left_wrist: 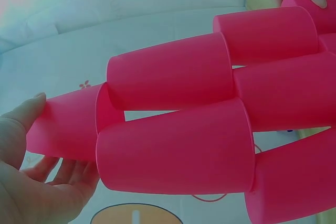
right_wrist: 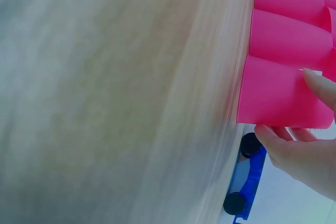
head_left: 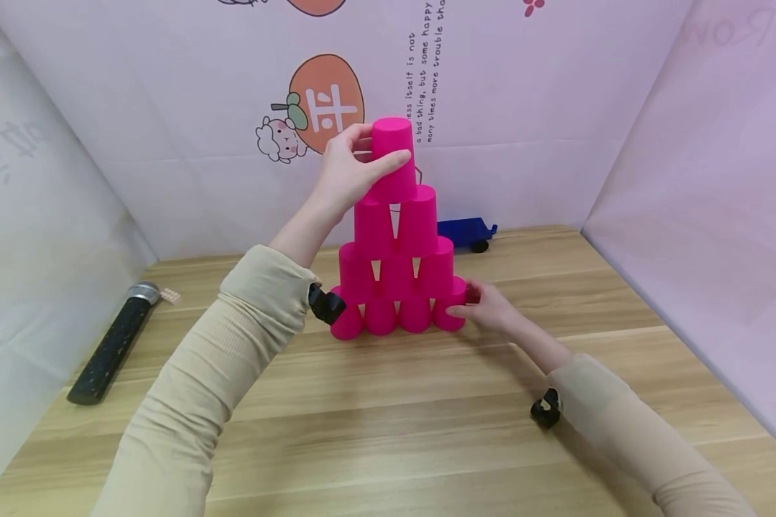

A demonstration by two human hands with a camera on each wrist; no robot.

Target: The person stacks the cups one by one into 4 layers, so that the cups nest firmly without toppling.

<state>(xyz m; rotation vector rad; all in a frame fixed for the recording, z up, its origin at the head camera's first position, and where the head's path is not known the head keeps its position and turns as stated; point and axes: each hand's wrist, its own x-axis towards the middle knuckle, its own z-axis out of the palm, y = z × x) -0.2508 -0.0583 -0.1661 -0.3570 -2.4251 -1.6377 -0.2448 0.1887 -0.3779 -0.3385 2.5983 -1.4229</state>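
Pink cups [head_left: 396, 276] stand upside down in a pyramid on the wooden table, several in the bottom row and narrowing upward. My left hand [head_left: 348, 171] grips the single top cup [head_left: 394, 136] from the left, thumb across its front and fingers round the far side. That cup sits over the two cups below it, its rim meeting their bases in the left wrist view. Down at the bottom right, my right hand [head_left: 491, 309] holds the end cup [head_left: 449, 316] between thumb and fingers. The right wrist view shows the thumb on one side of this cup [right_wrist: 278, 95].
Behind the pyramid, a blue toy wagon [head_left: 467, 233] with black wheels stands near the back wall. A black microphone [head_left: 113, 345] lies at the table's left edge. Printed white cloth walls [head_left: 524, 108] enclose the table [head_left: 394, 431] at the back and both sides.
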